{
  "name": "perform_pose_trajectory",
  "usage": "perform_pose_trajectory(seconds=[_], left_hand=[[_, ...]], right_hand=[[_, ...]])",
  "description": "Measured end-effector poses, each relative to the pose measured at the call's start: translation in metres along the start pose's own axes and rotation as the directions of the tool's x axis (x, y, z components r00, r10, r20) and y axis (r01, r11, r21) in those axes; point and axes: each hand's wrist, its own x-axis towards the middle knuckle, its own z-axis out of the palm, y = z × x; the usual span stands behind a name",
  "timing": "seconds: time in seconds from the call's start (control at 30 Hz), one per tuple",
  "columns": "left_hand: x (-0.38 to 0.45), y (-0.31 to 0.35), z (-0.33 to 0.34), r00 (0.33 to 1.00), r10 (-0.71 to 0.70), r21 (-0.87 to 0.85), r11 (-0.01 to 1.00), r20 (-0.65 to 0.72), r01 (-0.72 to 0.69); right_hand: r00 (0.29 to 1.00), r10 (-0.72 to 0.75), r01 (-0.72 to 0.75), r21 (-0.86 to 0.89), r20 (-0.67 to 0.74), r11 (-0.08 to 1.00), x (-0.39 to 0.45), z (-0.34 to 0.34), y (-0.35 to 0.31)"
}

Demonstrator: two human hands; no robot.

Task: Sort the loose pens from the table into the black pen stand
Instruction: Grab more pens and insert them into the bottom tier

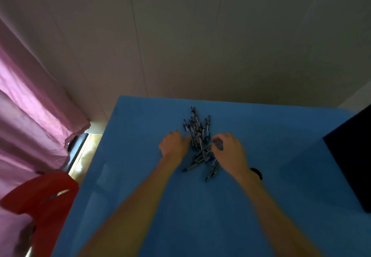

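I am leaning over the blue table [140,186] with both arms stretched out toward the pile of pens [197,136], which is lying in a loose heap near the far middle of the tabletop, most of them pointing away from me and a few splayed out at the near end. My left hand [173,143] is resting against the left edge of the pile, its fingers curled under so that the knuckles are facing up; I cannot tell whether they are closing on a pen or only touching the heap. My right hand [228,148] is sitting at the pile's right side, fingers bent and pinching a pen [218,143] between thumb and fingertips (the picture is dim and a little blurred there). A dark band [257,172] is circling my right wrist. A dark shape [353,156] is standing at the table's right edge. A red chair [40,202] is standing to the left, beside a pink curtain [30,106].
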Motion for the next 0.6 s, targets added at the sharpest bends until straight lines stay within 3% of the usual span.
perform_pose_trajectory(seconds=[0.27,0.5,0.6], left_hand=[[0.011,0.016,0.010,0.997,-0.072,0.056,0.996,0.003,0.072],[0.016,0.013,0.003,1.000,-0.014,0.163,0.987,0.023,0.010],[0.018,0.008,0.001,0.999,-0.027,0.060,0.998,0.040,0.025]], right_hand=[[1.000,0.016,-0.016,0.020,0.007,1.000,-0.015,0.007,0.014],[0.999,0.024,-0.024,-0.002,0.022,1.000,-0.006,-0.002,0.019],[1.000,0.020,-0.020,0.019,0.015,1.000,-0.002,-0.002,0.019]])
